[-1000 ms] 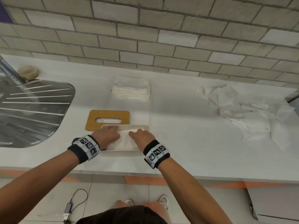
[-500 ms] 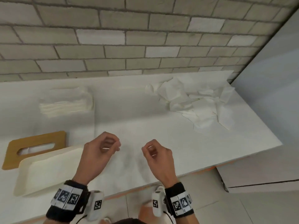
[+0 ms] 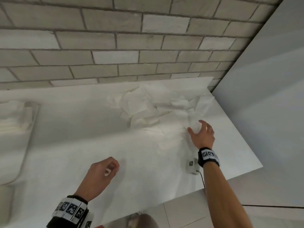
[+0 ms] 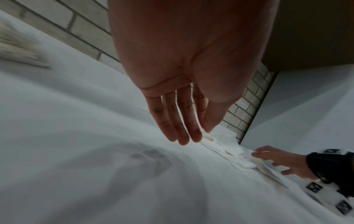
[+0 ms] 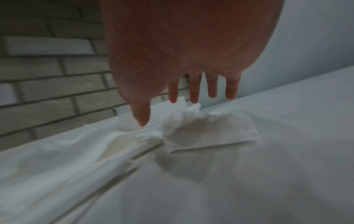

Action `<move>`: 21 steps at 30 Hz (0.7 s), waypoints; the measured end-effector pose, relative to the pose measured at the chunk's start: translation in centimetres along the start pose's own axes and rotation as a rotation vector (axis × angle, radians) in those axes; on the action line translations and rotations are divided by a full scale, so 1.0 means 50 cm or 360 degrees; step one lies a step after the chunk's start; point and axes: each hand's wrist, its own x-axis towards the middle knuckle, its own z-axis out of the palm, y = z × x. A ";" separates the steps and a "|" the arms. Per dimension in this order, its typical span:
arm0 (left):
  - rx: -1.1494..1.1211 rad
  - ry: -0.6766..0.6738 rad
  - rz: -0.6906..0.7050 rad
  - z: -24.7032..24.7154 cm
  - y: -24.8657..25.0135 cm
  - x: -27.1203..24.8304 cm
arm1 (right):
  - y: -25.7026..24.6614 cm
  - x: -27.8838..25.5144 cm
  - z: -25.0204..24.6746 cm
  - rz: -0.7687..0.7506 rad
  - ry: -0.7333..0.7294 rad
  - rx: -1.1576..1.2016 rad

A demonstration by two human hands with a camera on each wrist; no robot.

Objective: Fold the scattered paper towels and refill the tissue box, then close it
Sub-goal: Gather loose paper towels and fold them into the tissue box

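Note:
Several loose white paper towels (image 3: 153,104) lie in a crumpled heap at the counter's back right. My right hand (image 3: 197,129) is at the heap's near right edge, fingers spread around a raised crumpled towel (image 5: 206,128). The right wrist view shows the thumb and fingertips (image 5: 193,97) just over its top, without a grip. My left hand (image 3: 111,167) hovers over bare counter nearer to me, relaxed and holding nothing; its fingers (image 4: 184,128) look straight in the left wrist view. A stack of folded towels (image 3: 14,116) and the white tissue box (image 3: 9,162) blur at the far left.
A white counter (image 3: 82,137) runs along a grey brick wall (image 3: 115,46). A pale panel (image 3: 271,96) closes it off on the right, just past the heap. The counter's front edge crosses below my wrists, with floor tiles (image 3: 189,216) beneath.
Both hands have left the tissue box. The view has swung right. My right hand has reached out to the loose heap, and my left hand trails behind over the counter.

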 end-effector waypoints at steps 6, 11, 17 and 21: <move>0.0152 -0.0002 0.0179 0.072 0.046 0.113 | -0.039 -0.011 0.059 -0.0217 -0.0472 -0.0415; 0.0229 0.0102 0.0276 0.120 0.109 0.219 | -0.088 -0.156 0.093 -0.0367 -0.0444 -0.0421; 0.0717 -0.0093 0.0031 0.133 0.108 0.318 | -0.106 -0.283 0.099 -0.0509 -0.0494 -0.0420; 0.0939 -0.0103 -0.0123 0.102 0.081 0.333 | -0.071 -0.261 0.072 -0.0436 -0.0631 -0.0248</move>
